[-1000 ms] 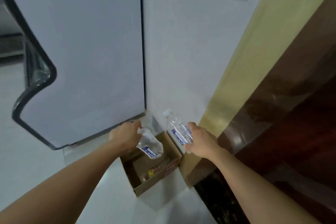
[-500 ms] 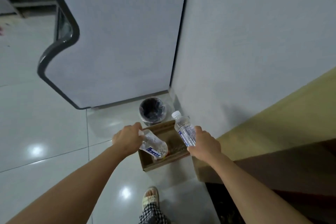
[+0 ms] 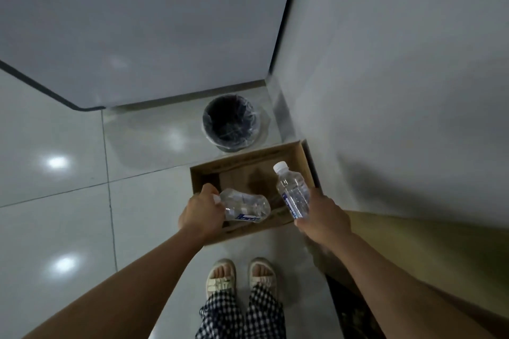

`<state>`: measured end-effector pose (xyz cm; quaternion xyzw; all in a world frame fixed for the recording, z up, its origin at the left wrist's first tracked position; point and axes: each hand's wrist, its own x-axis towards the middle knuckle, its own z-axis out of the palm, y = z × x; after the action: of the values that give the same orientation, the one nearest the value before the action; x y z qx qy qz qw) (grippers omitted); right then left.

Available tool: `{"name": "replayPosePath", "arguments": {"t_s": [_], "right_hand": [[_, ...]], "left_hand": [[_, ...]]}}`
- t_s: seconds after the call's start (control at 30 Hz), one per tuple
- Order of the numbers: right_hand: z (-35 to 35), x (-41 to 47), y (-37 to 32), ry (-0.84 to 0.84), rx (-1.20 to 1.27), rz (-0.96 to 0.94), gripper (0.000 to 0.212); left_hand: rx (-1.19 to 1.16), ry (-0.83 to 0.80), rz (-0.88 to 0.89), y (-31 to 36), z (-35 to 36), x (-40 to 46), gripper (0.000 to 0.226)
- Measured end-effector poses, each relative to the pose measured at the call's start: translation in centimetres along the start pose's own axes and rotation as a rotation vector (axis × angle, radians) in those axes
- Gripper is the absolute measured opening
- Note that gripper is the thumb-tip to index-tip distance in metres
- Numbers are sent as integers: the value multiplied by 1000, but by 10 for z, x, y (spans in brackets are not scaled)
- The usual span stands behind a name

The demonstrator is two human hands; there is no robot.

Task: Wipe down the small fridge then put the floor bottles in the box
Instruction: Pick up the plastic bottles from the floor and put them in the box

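Observation:
An open cardboard box [image 3: 209, 172] sits on the tiled floor against the wall. My left hand [image 3: 199, 212] grips a crumpled clear bottle [image 3: 245, 205] by its neck end, held sideways over the box's near left part. My right hand [image 3: 321, 217] holds a capped clear bottle [image 3: 293, 191] by its base, with the white cap pointing away from me over the box's right side. Both bottles carry blue-and-white labels. The box's inside is dim and partly hidden by the bottles.
A round bin with a dark liner [image 3: 231, 122] stands just beyond the box. A large pale cabinet face [image 3: 137, 22] rises behind it, and a grey wall [image 3: 399, 77] runs along the right. My sandalled feet [image 3: 241, 275] stand on glossy tiles before the box.
My view has tilted down toward the floor, bringing my feet into sight. Both hands have kept their bottles and now hang lower over the open box.

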<state>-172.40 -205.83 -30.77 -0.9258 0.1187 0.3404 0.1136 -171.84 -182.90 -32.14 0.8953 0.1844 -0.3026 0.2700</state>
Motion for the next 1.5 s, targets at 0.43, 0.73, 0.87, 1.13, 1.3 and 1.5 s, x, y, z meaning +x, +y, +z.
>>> {"name": "replayPosePath", "arguments": {"t_s": [0.43,0.73,0.87,1.13,1.3,1.5], "right_hand": [[157,234,35,-18,-109,-150,59],[213,284,35,-133,-85,-54,48],[213,276,32,-199,-53,-84,58],[159,216,13,-221,-85,-118,62],[98,160,-8,-205,-148,-194,70],[4,79,-44,-150,-218,-306,61]], "left_hand": [[-166,32,-187,-50,194,196,24],[-273,-34,-265,-71,251,251,27],[-85,-137,-201,-67,248,246,45],[180,-88,-52,-40,173,195,58],[200,-35,7,-10,99,146,51],[248,27,72,24,-1,68,45]]}}
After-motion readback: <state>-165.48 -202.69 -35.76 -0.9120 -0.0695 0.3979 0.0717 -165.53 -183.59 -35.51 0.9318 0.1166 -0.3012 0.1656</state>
